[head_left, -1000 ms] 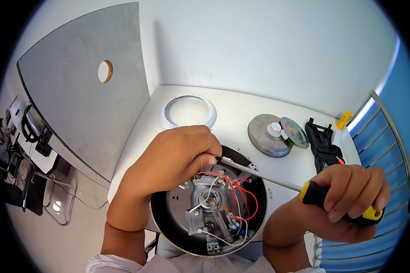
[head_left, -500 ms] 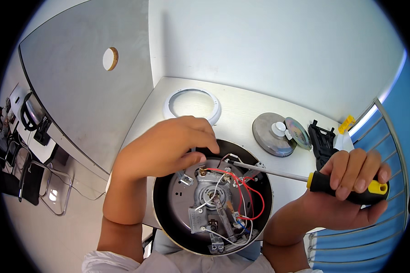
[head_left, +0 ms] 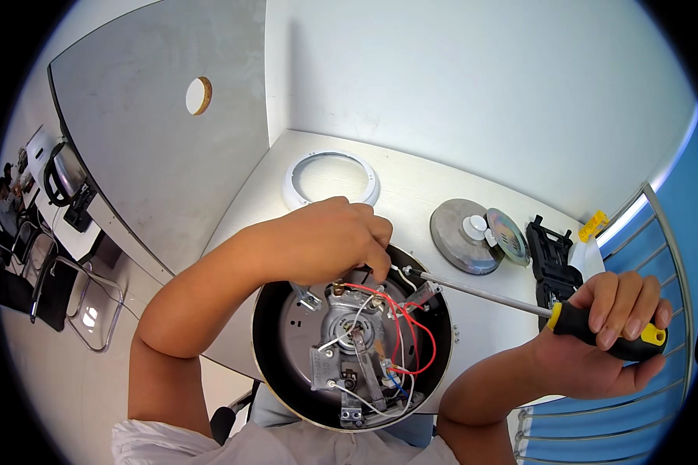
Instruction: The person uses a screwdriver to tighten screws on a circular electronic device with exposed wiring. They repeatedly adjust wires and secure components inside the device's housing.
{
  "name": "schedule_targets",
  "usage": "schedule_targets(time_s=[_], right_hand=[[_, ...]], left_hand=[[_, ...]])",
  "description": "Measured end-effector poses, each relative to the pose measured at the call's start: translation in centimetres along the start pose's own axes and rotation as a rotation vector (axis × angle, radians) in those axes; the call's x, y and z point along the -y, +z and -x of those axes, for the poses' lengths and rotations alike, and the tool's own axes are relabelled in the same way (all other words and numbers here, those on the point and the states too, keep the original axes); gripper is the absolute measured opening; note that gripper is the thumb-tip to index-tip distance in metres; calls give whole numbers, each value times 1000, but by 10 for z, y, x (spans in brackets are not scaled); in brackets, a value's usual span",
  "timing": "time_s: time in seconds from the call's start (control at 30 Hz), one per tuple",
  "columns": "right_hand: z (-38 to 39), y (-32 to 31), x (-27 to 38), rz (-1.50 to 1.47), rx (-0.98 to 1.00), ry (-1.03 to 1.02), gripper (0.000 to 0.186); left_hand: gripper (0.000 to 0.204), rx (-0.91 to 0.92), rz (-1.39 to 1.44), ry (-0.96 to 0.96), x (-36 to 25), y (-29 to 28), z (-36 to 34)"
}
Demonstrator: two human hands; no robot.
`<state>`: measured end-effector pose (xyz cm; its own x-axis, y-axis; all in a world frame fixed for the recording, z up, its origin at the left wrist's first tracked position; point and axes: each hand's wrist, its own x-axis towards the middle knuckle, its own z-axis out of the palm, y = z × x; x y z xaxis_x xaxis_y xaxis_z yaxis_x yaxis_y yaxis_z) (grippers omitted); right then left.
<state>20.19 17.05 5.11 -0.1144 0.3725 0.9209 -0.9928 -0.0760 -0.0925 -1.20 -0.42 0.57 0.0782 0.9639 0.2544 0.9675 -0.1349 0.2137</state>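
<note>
An opened round appliance housing [head_left: 270, 353], dark-walled, rests low in front of me with its inner metal parts and wiring exposed. Red wires [head_left: 433, 339] and white ones loop across its right half. My right hand [head_left: 616, 329] grips the black and yellow handle of a long screwdriver [head_left: 485, 296]. The shaft points left, its tip at the housing's far side beside a white wire. My left hand [head_left: 326, 242] reaches over the far left rim, fingers pinched close to that tip. Whatever those fingers hold is hidden behind them.
On the white table [head_left: 411, 186] lie a white ring [head_left: 291, 190], a round grey metal lid [head_left: 461, 240], a disc [head_left: 508, 232] leaning on it and a black tool case [head_left: 551, 252]. A grey partition [head_left: 147, 170] stands left; metal railing [head_left: 667, 256] runs along the right.
My left hand has moved right, closing its fingers near the screwdriver tip. The right hand and screwdriver handle have shifted slightly right and down. The housing appears slightly further left in view.
</note>
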Motion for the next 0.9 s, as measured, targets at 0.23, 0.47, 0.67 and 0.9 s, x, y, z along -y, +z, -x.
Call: schedule_targets(time_s=[0.23,0.47,0.67,0.9], right_hand=[[-1,2,-1,-21,16,28,35],[10,16,-21,-55,24,174,33],[8,45,-45,12,158,262,31],[-5,63,-74,33,239,413,31]], left_hand=[[17,1,100,27,3,2,-1],[19,-18,173,32,8,3,-2],[18,-145,264,62,16,9,2],[14,-451,410,5,36,-9,24]])
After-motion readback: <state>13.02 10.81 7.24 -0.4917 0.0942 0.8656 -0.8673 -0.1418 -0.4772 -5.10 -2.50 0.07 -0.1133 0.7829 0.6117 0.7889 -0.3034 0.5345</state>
